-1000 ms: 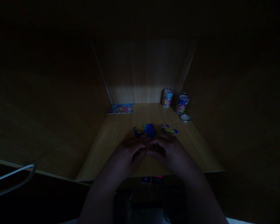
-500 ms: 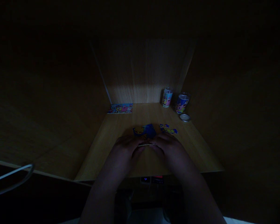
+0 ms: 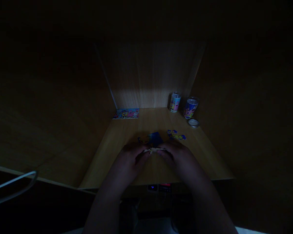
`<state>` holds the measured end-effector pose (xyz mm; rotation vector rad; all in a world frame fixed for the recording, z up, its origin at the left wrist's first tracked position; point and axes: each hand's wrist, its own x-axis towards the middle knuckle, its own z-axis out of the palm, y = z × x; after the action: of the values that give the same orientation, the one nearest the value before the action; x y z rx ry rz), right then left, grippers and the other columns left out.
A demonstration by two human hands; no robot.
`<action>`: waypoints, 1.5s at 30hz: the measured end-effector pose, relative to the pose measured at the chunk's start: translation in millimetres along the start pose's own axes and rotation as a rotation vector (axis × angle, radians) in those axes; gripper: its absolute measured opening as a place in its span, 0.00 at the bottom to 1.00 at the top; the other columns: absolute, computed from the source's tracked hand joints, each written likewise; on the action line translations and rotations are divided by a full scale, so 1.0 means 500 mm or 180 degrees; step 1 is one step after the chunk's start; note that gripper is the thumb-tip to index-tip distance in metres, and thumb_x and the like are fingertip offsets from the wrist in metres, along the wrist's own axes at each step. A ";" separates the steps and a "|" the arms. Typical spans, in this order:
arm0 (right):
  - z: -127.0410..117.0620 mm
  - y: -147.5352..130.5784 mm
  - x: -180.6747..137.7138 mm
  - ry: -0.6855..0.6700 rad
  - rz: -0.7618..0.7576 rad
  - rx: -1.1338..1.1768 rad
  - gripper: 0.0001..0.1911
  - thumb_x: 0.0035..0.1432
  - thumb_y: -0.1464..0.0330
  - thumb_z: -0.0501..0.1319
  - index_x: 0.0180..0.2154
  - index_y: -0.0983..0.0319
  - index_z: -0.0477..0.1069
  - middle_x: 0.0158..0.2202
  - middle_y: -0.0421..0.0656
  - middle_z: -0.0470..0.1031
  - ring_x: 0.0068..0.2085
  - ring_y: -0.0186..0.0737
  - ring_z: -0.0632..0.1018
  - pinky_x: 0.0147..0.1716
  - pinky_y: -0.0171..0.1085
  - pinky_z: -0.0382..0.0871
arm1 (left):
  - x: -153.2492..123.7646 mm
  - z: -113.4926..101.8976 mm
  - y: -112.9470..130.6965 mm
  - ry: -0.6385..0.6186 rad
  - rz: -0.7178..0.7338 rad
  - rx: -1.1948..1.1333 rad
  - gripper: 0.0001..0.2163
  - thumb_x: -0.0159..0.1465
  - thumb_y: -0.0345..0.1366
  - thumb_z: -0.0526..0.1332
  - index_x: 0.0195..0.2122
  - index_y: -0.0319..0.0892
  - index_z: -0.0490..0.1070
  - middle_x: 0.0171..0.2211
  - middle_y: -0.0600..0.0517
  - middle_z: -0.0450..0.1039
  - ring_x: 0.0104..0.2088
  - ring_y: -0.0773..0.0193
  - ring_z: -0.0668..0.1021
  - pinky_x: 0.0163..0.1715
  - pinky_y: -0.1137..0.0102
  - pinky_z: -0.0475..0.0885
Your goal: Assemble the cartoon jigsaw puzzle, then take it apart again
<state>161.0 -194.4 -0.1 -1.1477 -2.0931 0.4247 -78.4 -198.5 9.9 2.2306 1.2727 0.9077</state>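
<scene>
Both hands grip a dark blue and yellow section of joined jigsaw puzzle (image 3: 155, 138) above the near middle of the wooden surface. My left hand (image 3: 133, 155) pinches its left side, thumb on the near edge, and my right hand (image 3: 176, 152) pinches the right side. The near edge shows pale cardboard and looks bent or uneven; my fingers and the dim light hide much of the section. Just beyond my right hand lie several blue and yellow puzzle pieces (image 3: 176, 135), close together on the wood.
A flat cartoon picture panel (image 3: 126, 113) lies at the back left of the wooden surface (image 3: 151, 120). Two printed cans (image 3: 175, 102) (image 3: 190, 108) stand at the back right, a round metal lid (image 3: 193, 123) before them. Wooden walls enclose both sides and the back.
The puzzle section has tilted and bent between my hands, and its near edge now shows more pale cardboard. Both hands stay nearly in place. The loose pieces, cans and panel have not moved.
</scene>
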 end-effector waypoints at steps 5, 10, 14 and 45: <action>-0.003 -0.003 0.001 -0.0021 0.0067 -0.0037 0.04 0.75 0.69 0.68 0.47 0.56 0.83 0.46 0.43 0.88 0.46 0.46 0.86 0.48 0.43 0.77 | 0.002 -0.004 0.010 -0.0030 -0.0062 -0.0038 0.08 0.79 0.40 0.63 0.46 0.49 0.83 0.41 0.52 0.86 0.42 0.57 0.86 0.44 0.64 0.76; -0.003 -0.004 0.000 -0.0049 0.0027 -0.0082 0.05 0.75 0.70 0.66 0.46 0.56 0.82 0.44 0.43 0.87 0.45 0.45 0.85 0.46 0.42 0.76 | 0.005 -0.007 0.017 -0.0022 -0.0060 -0.0120 0.09 0.80 0.39 0.62 0.45 0.49 0.82 0.41 0.53 0.87 0.42 0.57 0.86 0.43 0.65 0.76; -0.003 -0.003 -0.001 -0.0141 0.0103 0.0046 0.05 0.75 0.70 0.66 0.46 0.56 0.82 0.44 0.42 0.88 0.45 0.45 0.85 0.47 0.42 0.75 | 0.002 -0.006 0.017 0.0008 -0.0097 -0.0052 0.09 0.80 0.39 0.62 0.46 0.49 0.82 0.42 0.53 0.87 0.42 0.58 0.86 0.44 0.65 0.76; 0.005 -0.009 -0.001 -0.0146 -0.0129 -0.0370 0.06 0.76 0.70 0.66 0.50 0.55 0.80 0.45 0.43 0.87 0.46 0.47 0.85 0.47 0.43 0.73 | -0.004 -0.001 0.010 0.0318 0.0050 0.0032 0.07 0.80 0.37 0.62 0.47 0.49 0.81 0.41 0.53 0.86 0.41 0.59 0.86 0.44 0.66 0.77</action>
<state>156.5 -197.5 0.4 -1.1696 -2.2018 0.3165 -76.6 -202.7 12.7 2.2307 1.3079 1.0323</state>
